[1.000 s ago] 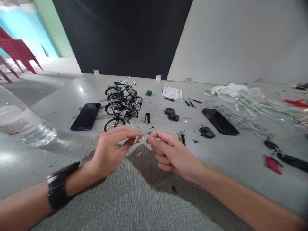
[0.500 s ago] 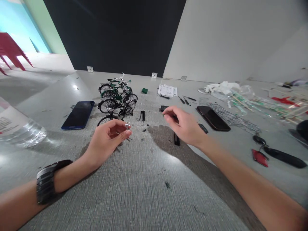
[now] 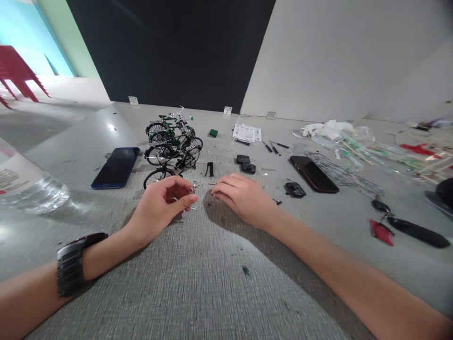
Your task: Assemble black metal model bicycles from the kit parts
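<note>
My left hand [image 3: 161, 203] pinches a small silver metal piece [image 3: 193, 189] between thumb and fingers; thin silver prongs stick out past the fingertips. It looks like a miniature bicycle part, but its exact kind is unclear. Low over the table, my right hand [image 3: 240, 196] has its fingers drawn together just right of that piece, and what they hold, if anything, is hidden. Several miniature bicycles [image 3: 173, 141] stand in a row behind my left hand. A small black forked part [image 3: 210, 169] lies between the bicycles and my right hand.
A blue phone [image 3: 116, 167] and a water bottle [image 3: 31, 182] are at left. To the right lie black plastic pieces [image 3: 295, 190], a dark phone [image 3: 313, 174], wire frames and keys [image 3: 382, 231]. Screwdrivers [image 3: 274, 148], paper sheets [image 3: 247, 132] and a green block [image 3: 213, 133] sit farther back.
My right hand has moved left and lower, close to my left hand, uncovering black plastic pieces. The silver piece in my left hand has shifted slightly right, with more of it showing.
</note>
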Demonstrator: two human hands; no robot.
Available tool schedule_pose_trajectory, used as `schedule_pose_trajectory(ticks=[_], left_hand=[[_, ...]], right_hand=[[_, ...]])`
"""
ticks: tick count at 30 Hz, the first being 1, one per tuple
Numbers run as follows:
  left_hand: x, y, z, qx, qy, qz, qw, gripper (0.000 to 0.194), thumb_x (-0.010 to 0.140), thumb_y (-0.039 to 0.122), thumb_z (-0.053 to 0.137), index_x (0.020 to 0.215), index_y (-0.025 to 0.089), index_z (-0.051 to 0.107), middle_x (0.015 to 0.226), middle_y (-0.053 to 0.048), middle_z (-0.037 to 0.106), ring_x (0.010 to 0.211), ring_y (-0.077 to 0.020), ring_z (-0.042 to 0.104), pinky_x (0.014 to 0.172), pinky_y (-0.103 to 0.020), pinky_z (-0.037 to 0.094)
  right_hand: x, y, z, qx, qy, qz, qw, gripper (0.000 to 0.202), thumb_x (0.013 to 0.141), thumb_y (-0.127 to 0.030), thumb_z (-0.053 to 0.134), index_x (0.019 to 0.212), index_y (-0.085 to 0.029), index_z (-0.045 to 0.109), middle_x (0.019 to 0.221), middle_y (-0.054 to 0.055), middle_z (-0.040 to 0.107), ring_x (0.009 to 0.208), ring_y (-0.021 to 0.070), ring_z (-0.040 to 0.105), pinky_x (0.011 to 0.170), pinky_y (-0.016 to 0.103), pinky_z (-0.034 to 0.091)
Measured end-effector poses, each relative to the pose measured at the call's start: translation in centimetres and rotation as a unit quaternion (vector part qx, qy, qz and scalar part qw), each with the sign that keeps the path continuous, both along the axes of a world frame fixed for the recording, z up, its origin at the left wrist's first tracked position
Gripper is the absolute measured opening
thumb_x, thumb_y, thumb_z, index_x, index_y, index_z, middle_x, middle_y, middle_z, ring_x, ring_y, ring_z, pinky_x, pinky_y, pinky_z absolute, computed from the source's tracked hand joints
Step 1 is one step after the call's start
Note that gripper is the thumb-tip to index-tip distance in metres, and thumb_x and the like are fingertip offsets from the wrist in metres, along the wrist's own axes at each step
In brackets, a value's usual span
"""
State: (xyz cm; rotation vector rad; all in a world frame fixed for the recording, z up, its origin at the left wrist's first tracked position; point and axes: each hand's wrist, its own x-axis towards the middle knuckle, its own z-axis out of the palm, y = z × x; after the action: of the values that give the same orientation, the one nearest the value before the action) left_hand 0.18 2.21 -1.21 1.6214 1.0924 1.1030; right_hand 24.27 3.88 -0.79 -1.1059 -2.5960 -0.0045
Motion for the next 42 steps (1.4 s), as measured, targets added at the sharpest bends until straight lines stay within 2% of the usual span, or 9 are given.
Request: schedule_pose_trajectory(ticks=[5, 9, 15, 19, 23, 26, 33, 39, 42], left_hand=[[-0.1, -0.1, 0.1, -0.015, 0.01, -0.009, 1.0, 0.021, 0.08, 0.034, 0.08, 0.089, 0.019, 0.068, 0.074, 0.002, 0.069, 0.063, -0.0121, 0.065, 0.058, -0.022, 0.054], [0.0, -0.1, 0.3, -0.015, 0.022, -0.017, 1.0, 0.021, 0.08, 0.033, 0.079, 0.09, 0.019, 0.067, 0.072, 0.003, 0.068, 0.062, -0.0112, 0.063, 0.058, -0.021, 0.052], [0.1, -0.2, 0.4, -0.027, 0.03, -0.022, 0.999, 0.02, 0.079, 0.031, 0.079, 0.087, 0.018, 0.067, 0.069, 0.003, 0.066, 0.061, -0.011, 0.06, 0.056, -0.021, 0.049], [0.1, -0.3, 0.5, -0.031, 0.031, -0.031, 0.999, 0.02, 0.079, 0.032, 0.079, 0.086, 0.018, 0.067, 0.071, 0.002, 0.066, 0.062, -0.0116, 0.06, 0.058, -0.023, 0.049], [0.1, -0.4, 0.6, -0.04, 0.036, -0.041, 0.998, 0.021, 0.079, 0.034, 0.08, 0.087, 0.018, 0.068, 0.073, 0.002, 0.067, 0.064, -0.0127, 0.061, 0.06, -0.025, 0.049], [0.1, -0.4, 0.6, -0.041, 0.039, -0.048, 0.997, 0.021, 0.079, 0.034, 0.08, 0.087, 0.018, 0.069, 0.073, 0.002, 0.068, 0.064, -0.013, 0.061, 0.061, -0.026, 0.049], [0.1, -0.5, 0.6, -0.035, 0.051, -0.051, 0.997, 0.02, 0.079, 0.035, 0.08, 0.082, 0.019, 0.068, 0.072, 0.002, 0.068, 0.065, -0.0128, 0.061, 0.06, -0.025, 0.047], [0.1, -0.6, 0.7, -0.028, 0.072, -0.056, 0.995, 0.02, 0.08, 0.036, 0.078, 0.08, 0.019, 0.067, 0.07, 0.002, 0.067, 0.063, -0.013, 0.059, 0.06, -0.025, 0.046], [0.2, -0.7, 0.8, -0.022, 0.093, -0.052, 0.994, 0.019, 0.081, 0.036, 0.076, 0.079, 0.019, 0.067, 0.069, 0.002, 0.066, 0.062, -0.0131, 0.058, 0.059, -0.025, 0.045]], right_hand=[[0.1, -0.4, 0.0, -0.069, 0.093, -0.033, 0.993, 0.019, 0.105, -0.028, 0.049, 0.107, -0.017, 0.065, 0.102, 0.008, 0.072, 0.091, 0.0197, 0.063, 0.077, 0.032, 0.047], [0.0, -1.0, 0.5, -0.094, 0.179, -0.004, 0.979, 0.02, 0.104, -0.025, 0.051, 0.116, -0.02, 0.067, 0.11, 0.005, 0.074, 0.092, 0.0159, 0.066, 0.077, 0.028, 0.048], [-0.7, -2.4, 1.4, -0.13, 0.301, -0.04, 0.944, 0.013, 0.098, -0.029, 0.064, 0.103, -0.022, 0.074, 0.093, 0.001, 0.078, 0.066, 0.0113, 0.063, 0.061, 0.026, 0.046], [-1.3, -2.9, 1.5, -0.164, 0.371, -0.052, 0.913, 0.012, 0.093, -0.033, 0.071, 0.095, -0.022, 0.075, 0.084, 0.0, 0.076, 0.063, 0.01, 0.059, 0.057, 0.024, 0.044], [-1.6, -3.2, 1.4, -0.158, 0.384, -0.079, 0.906, 0.01, 0.088, -0.032, 0.076, 0.089, -0.022, 0.077, 0.056, -0.006, 0.055, 0.048, 0.0067, 0.038, 0.045, 0.023, 0.028], [-1.7, -3.3, 1.4, -0.17, 0.39, -0.082, 0.901, 0.01, 0.087, -0.031, 0.076, 0.088, -0.022, 0.078, 0.05, -0.008, 0.046, 0.046, 0.0066, 0.032, 0.043, 0.024, 0.024], [-1.7, -3.5, 1.2, -0.187, 0.412, -0.064, 0.89, 0.009, 0.086, -0.031, 0.078, 0.087, -0.022, 0.078, 0.065, -0.003, 0.066, 0.049, 0.0058, 0.039, 0.043, 0.022, 0.028], [-1.7, -3.4, 1.2, -0.179, 0.388, -0.054, 0.903, 0.01, 0.087, -0.031, 0.077, 0.086, -0.021, 0.077, 0.067, -0.002, 0.07, 0.048, 0.0061, 0.041, 0.043, 0.022, 0.031], [-1.5, -3.3, 1.2, -0.139, 0.363, -0.029, 0.921, 0.008, 0.087, -0.028, 0.077, 0.09, -0.02, 0.076, 0.074, -0.001, 0.074, 0.049, 0.006, 0.046, 0.045, 0.021, 0.035]])
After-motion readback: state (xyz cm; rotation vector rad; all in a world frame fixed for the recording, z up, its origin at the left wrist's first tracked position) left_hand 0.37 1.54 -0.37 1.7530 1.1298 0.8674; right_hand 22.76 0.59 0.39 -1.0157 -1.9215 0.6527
